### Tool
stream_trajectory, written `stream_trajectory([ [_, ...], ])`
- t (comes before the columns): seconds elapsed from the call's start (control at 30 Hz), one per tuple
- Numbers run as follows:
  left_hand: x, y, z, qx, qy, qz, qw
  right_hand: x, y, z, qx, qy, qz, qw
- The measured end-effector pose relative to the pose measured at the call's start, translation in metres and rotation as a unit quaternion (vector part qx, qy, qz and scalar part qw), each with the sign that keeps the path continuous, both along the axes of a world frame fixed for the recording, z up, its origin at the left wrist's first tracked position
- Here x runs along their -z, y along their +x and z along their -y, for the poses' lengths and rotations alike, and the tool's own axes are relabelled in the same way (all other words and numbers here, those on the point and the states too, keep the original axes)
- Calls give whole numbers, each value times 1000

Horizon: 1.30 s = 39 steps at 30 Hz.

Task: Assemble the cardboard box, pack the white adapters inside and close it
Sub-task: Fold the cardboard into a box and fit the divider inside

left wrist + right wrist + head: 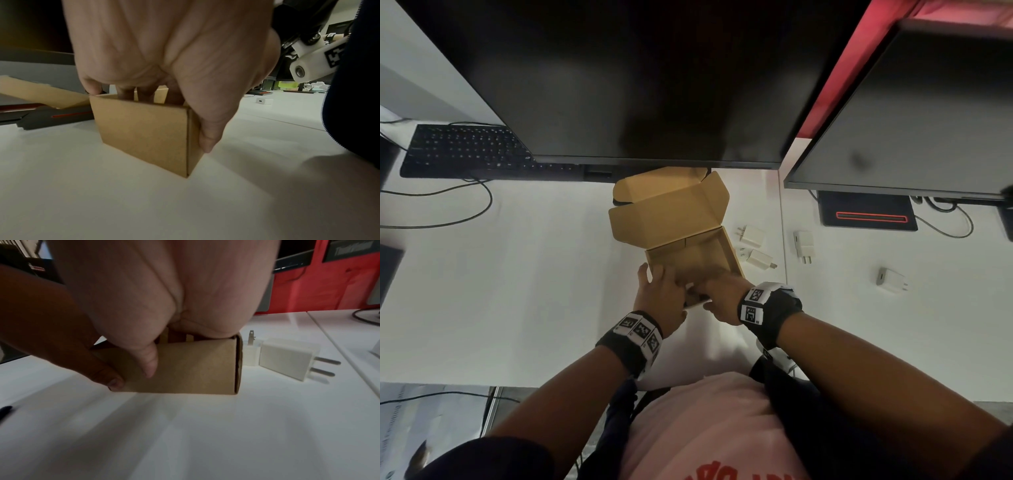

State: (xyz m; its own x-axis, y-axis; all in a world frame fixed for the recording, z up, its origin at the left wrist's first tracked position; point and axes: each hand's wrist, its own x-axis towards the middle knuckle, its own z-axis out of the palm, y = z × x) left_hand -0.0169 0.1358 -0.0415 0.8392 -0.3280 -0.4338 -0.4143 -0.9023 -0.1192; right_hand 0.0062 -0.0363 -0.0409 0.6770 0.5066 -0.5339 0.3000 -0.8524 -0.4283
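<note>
A brown cardboard box (698,255) stands on the white desk (534,274), its lid (667,209) folded back toward the monitor. My left hand (659,291) and right hand (717,294) both grip the box's near wall. In the left wrist view the left hand (185,100) has its fingers hooked inside the box (144,129) and its thumb on the outer corner. In the right wrist view the right hand (164,331) reaches over the rim with its thumb (150,363) pressed on the box (195,368). Several white adapters lie right of the box: two close by (751,235) (758,257), two farther right (804,246) (892,280).
A large dark monitor (654,85) overhangs the box lid; a second monitor (911,120) and its base (868,214) with a red light are at the right. A black keyboard (465,150) and cables lie at the back left. The desk's near edge is by my body.
</note>
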Motion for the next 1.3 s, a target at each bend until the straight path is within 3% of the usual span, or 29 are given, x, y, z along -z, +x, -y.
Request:
stream_trajectory([
  [0.13, -3, 4, -2, -8, -36, -36, 999, -28, 4, 13, 20, 112, 67, 991],
  [0.23, -5, 10, -5, -46, -96, -75, 992, -35, 17, 45, 144, 131, 144, 970],
  [0.33, -7, 17, -4, -76, -149, -99, 981, -21, 28, 84, 269, 44, 151, 950],
  [0.4, -9, 18, -1, -86, -162, -109, 977, -11, 29, 100, 289, -29, 131, 948],
  [0.5, -10, 19, 1, -92, -167, -108, 976, -1, 28, 102, 264, -48, 131, 954],
  [0.67, -11, 21, -1, -118, -179, -119, 970, 8, 37, 78, 149, -83, 164, 972],
  [0.9, -14, 27, 0, -140, -181, -136, 964, 7, 44, 63, 79, -137, 194, 968],
  [1.0, -13, 27, 0, -143, -182, -139, 963, 0, 45, 67, 143, -87, 200, 965],
  [1.13, -12, 25, -2, -146, -182, -128, 964, -23, 40, 58, 260, 123, 220, 932],
  [1.2, -13, 24, -1, -151, -179, -128, 964, -42, 37, 40, 210, 154, 172, 950],
  [1.3, -15, 24, -1, -153, -176, -128, 964, -42, 37, 2, 76, 75, 73, 992],
])
